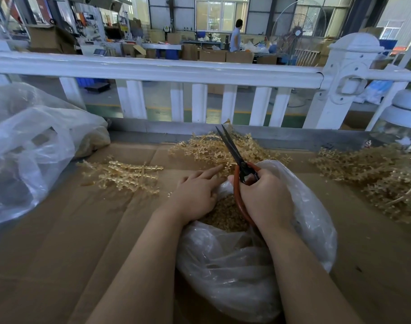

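At frame centre, scissors [232, 150] are held in the R hand [263, 197], grip curled round the red handles, blades barely apart. L hand [195, 192], empty w/ index out, is pointed into the sprue pile [200, 148] above the bag [235, 265]. One sprue should be pulled clear & cut over the bag.

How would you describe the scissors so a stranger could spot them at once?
Start at the white railing behind the cardboard table, then drop to the clear bag at near centre. The scissors rise from the right hand above it: black blades, red handles, the only dark tool among pale amber plastic sprigs.
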`<state>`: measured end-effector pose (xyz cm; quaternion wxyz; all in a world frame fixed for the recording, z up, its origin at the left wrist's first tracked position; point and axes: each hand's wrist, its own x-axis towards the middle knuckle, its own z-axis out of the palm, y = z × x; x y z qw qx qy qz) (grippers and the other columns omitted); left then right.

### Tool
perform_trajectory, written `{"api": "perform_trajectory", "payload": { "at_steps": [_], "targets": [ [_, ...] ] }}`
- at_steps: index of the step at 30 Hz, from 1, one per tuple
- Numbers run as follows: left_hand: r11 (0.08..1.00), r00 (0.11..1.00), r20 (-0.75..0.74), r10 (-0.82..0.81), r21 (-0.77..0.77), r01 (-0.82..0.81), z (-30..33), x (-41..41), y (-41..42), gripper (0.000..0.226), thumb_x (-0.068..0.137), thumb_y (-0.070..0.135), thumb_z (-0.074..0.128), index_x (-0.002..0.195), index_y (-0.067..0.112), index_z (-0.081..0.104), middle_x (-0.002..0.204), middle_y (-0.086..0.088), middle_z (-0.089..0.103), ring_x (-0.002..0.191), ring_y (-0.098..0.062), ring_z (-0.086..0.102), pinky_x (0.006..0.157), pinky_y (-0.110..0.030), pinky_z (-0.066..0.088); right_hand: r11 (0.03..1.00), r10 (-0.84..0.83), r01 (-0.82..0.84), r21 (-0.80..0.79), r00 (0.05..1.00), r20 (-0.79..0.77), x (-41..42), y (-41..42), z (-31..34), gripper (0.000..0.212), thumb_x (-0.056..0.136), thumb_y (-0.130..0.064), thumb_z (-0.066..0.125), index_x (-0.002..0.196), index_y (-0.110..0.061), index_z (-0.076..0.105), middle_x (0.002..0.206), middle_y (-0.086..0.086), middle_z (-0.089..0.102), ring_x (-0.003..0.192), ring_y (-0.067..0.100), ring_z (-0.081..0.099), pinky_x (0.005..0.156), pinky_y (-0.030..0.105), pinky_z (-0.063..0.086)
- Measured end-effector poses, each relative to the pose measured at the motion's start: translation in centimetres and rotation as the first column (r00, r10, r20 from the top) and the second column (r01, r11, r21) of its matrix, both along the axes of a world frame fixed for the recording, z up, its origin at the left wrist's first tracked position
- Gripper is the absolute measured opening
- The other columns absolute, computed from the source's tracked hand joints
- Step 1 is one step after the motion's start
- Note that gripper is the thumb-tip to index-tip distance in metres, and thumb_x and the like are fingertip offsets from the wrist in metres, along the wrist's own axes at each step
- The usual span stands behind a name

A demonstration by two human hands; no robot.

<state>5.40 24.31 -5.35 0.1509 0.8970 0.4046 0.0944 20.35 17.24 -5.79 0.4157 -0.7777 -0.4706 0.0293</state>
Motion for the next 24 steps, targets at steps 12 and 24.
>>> {"api": "perform_trajectory", "payload": {
  "at_steps": [12,24],
  "targets": [
    [1.0,0.944,0.33,0.011,-0.004,-0.01,0.8,-0.8,-0.3,0.048,0.091,0.002,0.05,0.139,0.008,0.054,0.151,0.008,0.044,0.134,-0.005,0.041,0.1,-0.008,0.027,1.0,-0.014,0.014,0.02,1.0,-0.001,-0.1,-0.1,0.2,0.038,0.086,-0.065,0.065,0.082,-0.028,0.063,0.062,-0.013,0.059,0.059,0.0,0.054,0.049,0.017,0.033],
    [0.978,0.608,0.777,0.164,-0.047,-0.203,1.4,-0.9,-1.0,0.03,0.09,-0.005,0.053,0.103,0.009,0.075,0.113,0.011,0.068,0.107,0.008,0.058,0.089,0.0,0.039,0.999,-0.002,0.004,0.052,0.999,-0.046,0.0,-0.2,0.3,0.042,0.089,-0.065,0.061,0.092,-0.024,0.069,0.068,-0.012,0.063,0.063,0.001,0.056,0.051,0.019,0.036]
  ]
}}
